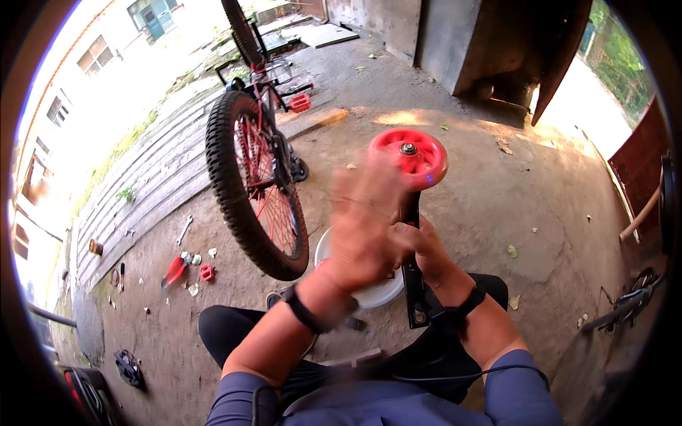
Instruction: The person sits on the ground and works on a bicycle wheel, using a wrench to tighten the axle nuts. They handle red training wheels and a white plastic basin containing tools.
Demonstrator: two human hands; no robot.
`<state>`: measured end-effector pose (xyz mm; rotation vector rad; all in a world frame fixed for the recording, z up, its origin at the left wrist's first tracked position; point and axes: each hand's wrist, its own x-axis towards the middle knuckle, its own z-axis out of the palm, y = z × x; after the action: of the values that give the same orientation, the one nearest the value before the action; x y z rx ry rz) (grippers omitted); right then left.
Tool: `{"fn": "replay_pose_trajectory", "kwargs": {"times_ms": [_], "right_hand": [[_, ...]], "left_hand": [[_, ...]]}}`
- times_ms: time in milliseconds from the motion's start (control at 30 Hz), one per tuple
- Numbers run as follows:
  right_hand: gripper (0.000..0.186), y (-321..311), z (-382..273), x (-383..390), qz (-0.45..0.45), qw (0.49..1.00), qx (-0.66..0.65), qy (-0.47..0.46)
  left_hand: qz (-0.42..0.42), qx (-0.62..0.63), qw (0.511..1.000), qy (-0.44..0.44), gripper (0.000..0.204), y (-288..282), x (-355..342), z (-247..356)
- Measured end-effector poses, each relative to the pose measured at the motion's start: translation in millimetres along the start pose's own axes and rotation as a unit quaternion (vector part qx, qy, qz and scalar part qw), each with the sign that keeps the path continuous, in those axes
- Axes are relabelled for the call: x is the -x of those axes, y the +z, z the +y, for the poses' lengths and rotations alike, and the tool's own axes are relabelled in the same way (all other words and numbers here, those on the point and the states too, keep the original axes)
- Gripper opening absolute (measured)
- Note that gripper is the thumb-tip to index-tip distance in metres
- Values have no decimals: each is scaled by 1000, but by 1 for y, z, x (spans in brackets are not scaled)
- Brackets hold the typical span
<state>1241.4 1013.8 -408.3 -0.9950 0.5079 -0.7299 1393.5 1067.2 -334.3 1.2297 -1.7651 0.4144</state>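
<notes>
A red plastic wheel (430, 177) with a metal nut at its hub sits on the upper end of a black metal bracket (415, 295), like a bicycle training wheel. My right hand (430, 255) is closed round the middle of the bracket and holds it upright in front of me. Just left of the bracket, my left hand (362, 234) is blurred by motion. Its fingers look stretched out beside the wheel's near left edge; whether they touch it I cannot tell. Below my hands stands a round white container (387, 292), partly hidden by them.
A bicycle with a knobby tyre (226, 170) and red spokes stands ahead to the left. On the floor lie a wrench (185, 231), a red pedal (207, 272) and a red-handled item (172, 272). A dark metal cabinet (444, 50) stands at the back.
</notes>
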Motion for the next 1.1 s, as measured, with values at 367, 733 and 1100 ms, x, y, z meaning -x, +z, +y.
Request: {"fn": "replay_pose_trajectory", "kwargs": {"times_ms": [367,733,1100], "right_hand": [[29,4,-1,15,-17,998,-18,60],[24,28,-11,15,-12,994,-69,79],[24,1,-5,7,-17,997,-31,62]], "left_hand": [[53,28,998,10,56,-8,-29,-18],[134,26,984,-116,45,-11,-34,-74],[110,43,993,-26,46,4,-34,-28]]}}
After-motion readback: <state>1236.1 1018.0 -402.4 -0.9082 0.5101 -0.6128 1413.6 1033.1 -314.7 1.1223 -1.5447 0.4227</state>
